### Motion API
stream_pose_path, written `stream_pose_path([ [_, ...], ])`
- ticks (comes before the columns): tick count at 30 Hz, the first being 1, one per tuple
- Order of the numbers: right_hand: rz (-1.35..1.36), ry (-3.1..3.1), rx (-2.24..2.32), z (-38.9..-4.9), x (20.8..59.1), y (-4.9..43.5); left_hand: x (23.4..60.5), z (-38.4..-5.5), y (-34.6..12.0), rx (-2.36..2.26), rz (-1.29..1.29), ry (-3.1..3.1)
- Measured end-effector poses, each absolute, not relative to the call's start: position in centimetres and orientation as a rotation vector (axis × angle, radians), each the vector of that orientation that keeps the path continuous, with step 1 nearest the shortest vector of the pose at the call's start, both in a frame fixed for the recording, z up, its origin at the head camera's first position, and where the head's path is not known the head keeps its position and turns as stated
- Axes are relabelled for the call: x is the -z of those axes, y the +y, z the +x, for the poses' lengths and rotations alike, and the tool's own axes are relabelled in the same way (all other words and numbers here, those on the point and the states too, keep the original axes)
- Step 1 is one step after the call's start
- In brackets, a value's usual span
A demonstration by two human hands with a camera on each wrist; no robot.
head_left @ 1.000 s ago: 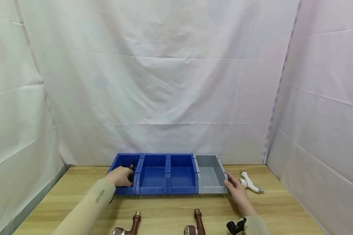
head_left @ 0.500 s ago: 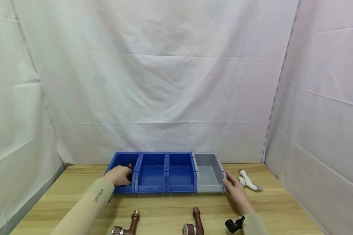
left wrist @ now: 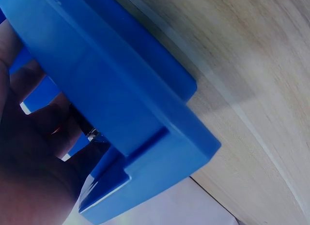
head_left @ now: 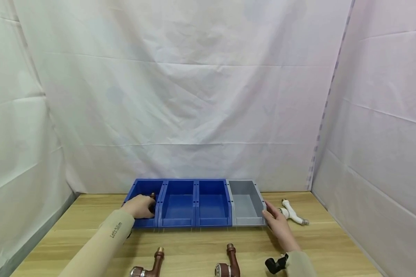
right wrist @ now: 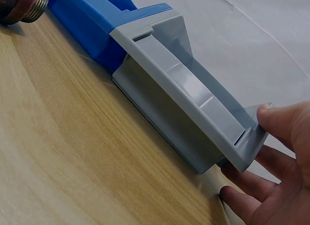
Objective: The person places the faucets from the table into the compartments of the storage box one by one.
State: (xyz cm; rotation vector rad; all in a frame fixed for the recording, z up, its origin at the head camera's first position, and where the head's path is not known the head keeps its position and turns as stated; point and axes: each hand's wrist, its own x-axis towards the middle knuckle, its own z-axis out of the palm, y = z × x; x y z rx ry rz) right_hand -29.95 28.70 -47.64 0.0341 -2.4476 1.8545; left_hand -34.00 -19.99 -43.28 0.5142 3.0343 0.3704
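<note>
Our left hand reaches over the front wall of a blue plastic open-topped bin, its fingers bent inside; we cannot tell whether they grip the dark brown pipe fitting with a coppery end that lies beside them in that bin. Our right hand pinches the front right corner of a grey plastic bin, thumb at the rim and fingers below and outside. Between these two end bins stand a second blue bin and a third blue bin, all four side by side in one touching row. Near our right hand, beyond the grey bin, lies a white branched fitting. Closer to us, two reddish-brown angled fittings with threaded ends, one left and one right, lie apart on the pale wooden table. White cloth hangs behind and along both sides.
</note>
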Motion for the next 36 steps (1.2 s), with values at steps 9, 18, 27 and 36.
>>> stream_pose_path([
  [9,0.027,-2.444,-1.851,-30.20,47.83,28.85,43.41,-34.03,-19.92,-0.378,0.504,3.037],
  [18,0.022,-2.443,-1.854,-30.52,48.21,28.96,43.36,-34.00,-19.85,-0.355,0.516,3.039],
  [27,0.029,-2.434,-1.847,-30.52,48.39,28.93,43.56,-34.00,-19.97,-0.360,0.536,3.048],
  [36,0.039,-2.438,-1.844,-30.43,48.30,28.96,43.69,-34.12,-19.98,-0.360,0.539,3.058],
])
